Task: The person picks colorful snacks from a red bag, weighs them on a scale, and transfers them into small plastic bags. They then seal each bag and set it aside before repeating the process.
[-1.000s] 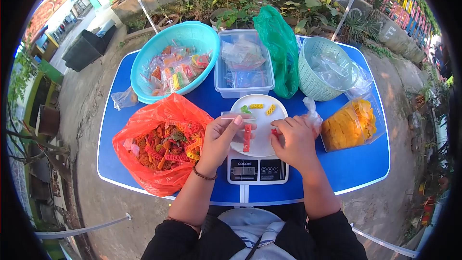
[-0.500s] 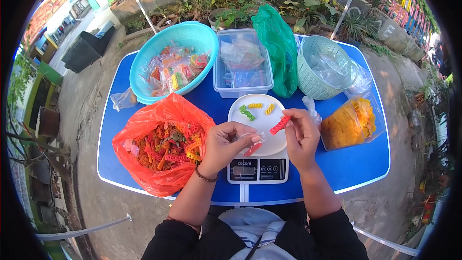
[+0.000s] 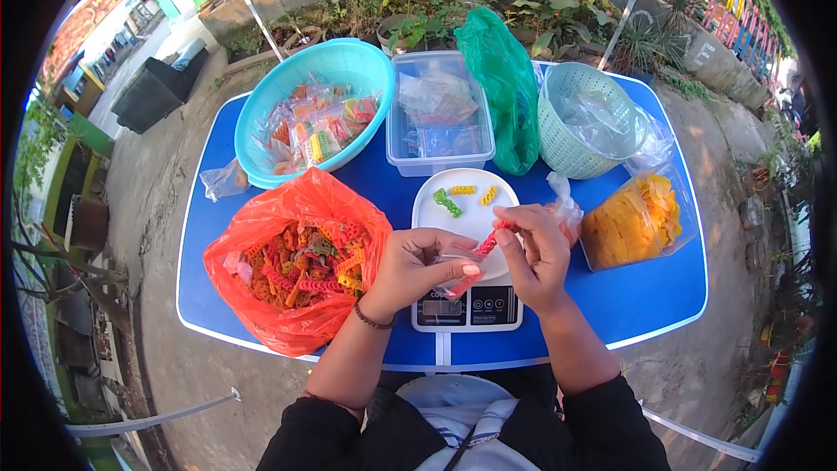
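My left hand (image 3: 427,266) pinches a small clear plastic bag (image 3: 460,272) with something red inside. In the fingers of my right hand (image 3: 539,253) is a red ridged snack piece (image 3: 493,237), its lower end at the bag's mouth. Both hands are over the front of a white kitchen scale (image 3: 421,318). On the scale's white plate (image 3: 427,187) lie a green snack piece (image 3: 447,202) and two yellow snack pieces (image 3: 463,189). To the left of my left hand, a red plastic bag (image 3: 235,305) stands open, full of colourful snack pieces (image 3: 301,266).
Along the back of the blue table (image 3: 209,235) stand a turquoise basin (image 3: 381,70) of filled packets, a clear box (image 3: 440,161) of plastic bags, a green plastic bag (image 3: 501,87) and a pale green basket (image 3: 567,153). Yellow chips (image 3: 623,227) fill a container at right.
My right hand has moved left and slightly down, bringing the red snack piece to the small bag's mouth. My left hand has tilted the bag and shifted slightly right.
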The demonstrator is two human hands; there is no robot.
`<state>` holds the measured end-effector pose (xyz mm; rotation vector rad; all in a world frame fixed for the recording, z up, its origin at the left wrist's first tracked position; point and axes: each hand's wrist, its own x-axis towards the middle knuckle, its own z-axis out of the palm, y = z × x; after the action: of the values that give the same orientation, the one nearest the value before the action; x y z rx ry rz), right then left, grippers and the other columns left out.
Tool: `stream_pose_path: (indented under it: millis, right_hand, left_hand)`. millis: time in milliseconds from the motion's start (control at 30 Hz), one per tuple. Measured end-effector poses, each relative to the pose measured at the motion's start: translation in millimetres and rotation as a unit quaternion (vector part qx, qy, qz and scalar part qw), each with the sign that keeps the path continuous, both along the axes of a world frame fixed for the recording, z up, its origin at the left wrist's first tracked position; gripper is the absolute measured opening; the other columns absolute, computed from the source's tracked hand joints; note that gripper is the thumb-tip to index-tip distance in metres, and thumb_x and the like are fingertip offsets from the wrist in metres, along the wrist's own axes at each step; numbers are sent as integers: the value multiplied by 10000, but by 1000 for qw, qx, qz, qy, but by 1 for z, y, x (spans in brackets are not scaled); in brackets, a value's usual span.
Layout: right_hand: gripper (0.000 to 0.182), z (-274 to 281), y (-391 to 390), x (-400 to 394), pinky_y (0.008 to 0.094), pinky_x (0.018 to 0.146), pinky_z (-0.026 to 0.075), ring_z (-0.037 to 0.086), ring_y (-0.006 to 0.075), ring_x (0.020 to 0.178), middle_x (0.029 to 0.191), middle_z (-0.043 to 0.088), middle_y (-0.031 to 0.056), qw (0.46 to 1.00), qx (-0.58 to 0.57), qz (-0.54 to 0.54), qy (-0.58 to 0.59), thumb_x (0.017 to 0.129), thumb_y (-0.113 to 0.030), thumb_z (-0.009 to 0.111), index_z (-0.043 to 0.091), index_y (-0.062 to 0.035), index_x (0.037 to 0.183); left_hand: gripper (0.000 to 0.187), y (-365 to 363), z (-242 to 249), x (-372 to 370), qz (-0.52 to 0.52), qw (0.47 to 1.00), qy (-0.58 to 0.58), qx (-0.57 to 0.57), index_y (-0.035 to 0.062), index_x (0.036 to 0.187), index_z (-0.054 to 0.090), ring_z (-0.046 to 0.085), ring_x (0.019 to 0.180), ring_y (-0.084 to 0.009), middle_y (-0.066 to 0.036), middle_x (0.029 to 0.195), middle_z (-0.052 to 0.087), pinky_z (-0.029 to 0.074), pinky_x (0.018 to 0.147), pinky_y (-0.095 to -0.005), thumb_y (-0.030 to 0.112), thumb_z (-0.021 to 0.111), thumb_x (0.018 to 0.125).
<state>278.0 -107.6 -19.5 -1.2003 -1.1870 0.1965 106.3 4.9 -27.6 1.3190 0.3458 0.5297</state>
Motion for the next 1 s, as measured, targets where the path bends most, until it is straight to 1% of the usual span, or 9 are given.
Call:
stream_pose_path:
  millis: [100, 300, 400, 500, 600, 700, 800, 900, 1000]
  right_hand:
    - [142, -3, -3, -8, 286, 775, 527, 662, 172, 833, 969, 704, 116, 991, 8, 32, 132, 901, -47, 772, 717, 10, 1018]
    - [118, -5, -2, 4, 323, 853, 489, 624, 208, 921, 1034, 708, 97, 998, -19, 46, -23, 889, -96, 777, 735, -12, 962]
    - [173, 3, -2, 6, 373, 923, 452, 582, 240, 1038, 1073, 699, 106, 992, -45, 67, -96, 917, -187, 732, 748, -21, 965]
    - [239, 4, -3, 1, 392, 961, 425, 549, 250, 1078, 1137, 686, 117, 991, -71, 92, -66, 939, -248, 684, 750, -29, 1006]
    - [218, 6, 1, 2, 400, 960, 427, 545, 274, 1076, 1190, 675, 111, 997, -14, 74, 11, 927, -166, 672, 741, -43, 1094]
    - [332, -9, 5, 20, 416, 959, 434, 544, 301, 1086, 1287, 659, 96, 970, -113, -98, -192, 878, -60, 656, 719, -58, 1204]
    - [441, -9, 8, 18, 425, 947, 447, 552, 308, 1094, 1320, 670, 64, 922, -181, -137, -313, 812, 6, 661, 710, -80, 1242]
    - [469, -19, 8, 16, 419, 926, 463, 566, 295, 1087, 1346, 667, 51, 892, -204, -137, -380, 771, -5, 698, 720, -104, 1228]
    - [434, -25, 8, 18, 448, 936, 451, 557, 302, 1110, 1337, 672, 47, 915, -191, -89, -344, 796, -40, 706, 723, -118, 1223]
  left_hand:
    - [312, 0, -4, 2, -7, 1000, -20, -10, -72, 1159, 728, 724, 884, -115, -120, 1041, 771, 595, 802, -251, 72, 813, 896]
    - [276, -2, 1, 4, -2, 999, -8, -45, -67, 1148, 733, 734, 899, -132, -127, 1043, 773, 593, 799, -255, 91, 784, 927]
    - [270, 2, -10, 5, 31, 999, -28, 23, -65, 1138, 735, 734, 884, -132, -134, 1042, 775, 586, 769, -247, 122, 771, 946]
    - [260, 5, -12, 7, 44, 995, -58, 67, -56, 1146, 730, 724, 850, -118, -141, 1040, 775, 579, 742, -251, 139, 740, 976]
    - [261, 4, -7, 1, 50, 999, -6, -19, -43, 1156, 726, 711, 831, -99, -128, 1005, 775, 585, 740, -270, 165, 716, 997]
    - [295, 5, -10, 3, 101, 990, -22, -91, -26, 1175, 716, 720, 820, -106, -109, 972, 771, 597, 736, -293, 222, 691, 1017]
    - [317, 8, -8, 7, 137, 972, -55, -183, -18, 1168, 707, 740, 828, -138, -92, 973, 764, 607, 757, -307, 263, 680, 1023]
    - [252, 12, -9, 3, 118, 967, -100, -203, -14, 1169, 693, 754, 907, -196, -134, 1070, 757, 616, 799, -336, 190, 633, 1034]
    - [238, 15, -9, 1, 147, 960, -133, -199, -19, 1183, 687, 754, 956, -218, -159, 1109, 750, 626, 815, -358, 151, 606, 1037]
